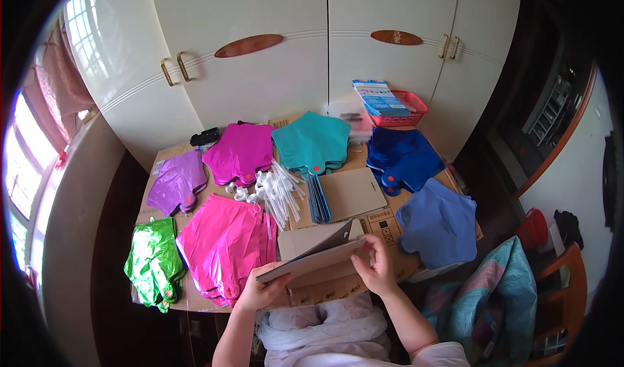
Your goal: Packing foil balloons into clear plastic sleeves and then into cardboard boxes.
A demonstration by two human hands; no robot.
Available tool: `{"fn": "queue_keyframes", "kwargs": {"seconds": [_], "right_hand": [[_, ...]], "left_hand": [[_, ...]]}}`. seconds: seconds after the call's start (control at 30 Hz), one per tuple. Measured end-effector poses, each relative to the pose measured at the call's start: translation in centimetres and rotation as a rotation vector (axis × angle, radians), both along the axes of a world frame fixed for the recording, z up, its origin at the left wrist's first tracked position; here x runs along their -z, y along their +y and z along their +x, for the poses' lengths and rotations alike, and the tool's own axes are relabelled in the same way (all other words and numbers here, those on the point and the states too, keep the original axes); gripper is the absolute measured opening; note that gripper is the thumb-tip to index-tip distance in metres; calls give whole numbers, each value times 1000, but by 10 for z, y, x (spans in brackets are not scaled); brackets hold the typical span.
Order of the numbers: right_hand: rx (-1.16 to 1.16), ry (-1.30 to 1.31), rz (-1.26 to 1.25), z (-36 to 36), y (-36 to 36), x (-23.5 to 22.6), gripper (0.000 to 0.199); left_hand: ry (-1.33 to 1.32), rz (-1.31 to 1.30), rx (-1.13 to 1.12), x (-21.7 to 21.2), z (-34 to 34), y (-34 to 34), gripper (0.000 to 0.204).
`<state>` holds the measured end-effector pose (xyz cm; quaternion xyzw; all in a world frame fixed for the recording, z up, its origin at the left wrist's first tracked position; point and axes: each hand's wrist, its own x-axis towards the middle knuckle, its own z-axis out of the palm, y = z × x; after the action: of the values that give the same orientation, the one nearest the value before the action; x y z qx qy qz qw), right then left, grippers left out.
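Observation:
My left hand (261, 291) grips the near left corner of a flat brown cardboard sleeve (315, 263) held just above the table's front edge. My right hand (374, 263) pinches the sleeve's right end, fingers on its upper flap, which is lifted open. Flat foil star balloons lie in stacks around it: hot pink (224, 243), green (154, 263), purple (177, 182), magenta (240, 151), teal (312, 141), dark blue (402, 157) and pale blue (439, 222).
A bundle of white plastic sticks and cups (276, 188) lies mid-table beside another brown sleeve (351, 193). A red basket (400, 110) with a blue packet stands at the back by white wardrobe doors (260, 74). A white plastic bag (325, 325) rests on my lap; a chair (559, 289) stands at right.

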<state>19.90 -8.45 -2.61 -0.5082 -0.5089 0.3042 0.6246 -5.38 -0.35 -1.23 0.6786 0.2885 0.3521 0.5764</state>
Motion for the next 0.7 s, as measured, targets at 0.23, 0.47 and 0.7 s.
{"fn": "queue_keyframes", "kwargs": {"seconds": [0.23, 0.47, 0.7], "right_hand": [[-277, 193, -229, 5, 1, -25, 27], [-274, 222, -331, 1, 5, -21, 33], [-314, 302, -184, -1, -9, -21, 36]], "left_hand": [[-219, -541, -166, -19, 12, -2, 38], [75, -129, -393, -3, 12, 3, 72], [-402, -326, -141, -28, 2, -15, 57]]}}
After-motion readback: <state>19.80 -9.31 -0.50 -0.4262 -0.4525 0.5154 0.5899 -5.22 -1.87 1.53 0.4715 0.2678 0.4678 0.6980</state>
